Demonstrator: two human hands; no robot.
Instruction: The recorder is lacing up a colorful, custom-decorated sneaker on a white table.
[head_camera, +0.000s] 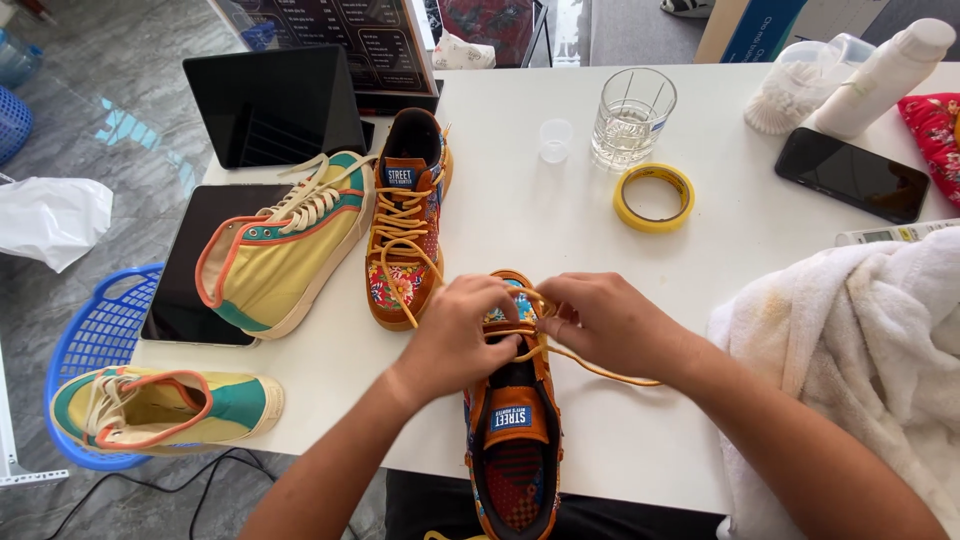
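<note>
Orange shoe (515, 440) toe away, lengthwise; L hand (455, 335) & R hand (600, 325) fingers pinching its laces (590, 367).

A clear drinking glass (633, 115) stands near the far edge of the white tabletop (560, 230), a yellow tape roll (654, 197) just in front; a black phone (852, 174) lies toward the right edge; a yellow-and-teal canvas sneaker (285, 245) rests on a dark tablet (195, 265) at the left edge; a white towel (850, 340) drapes the right edge.
</note>
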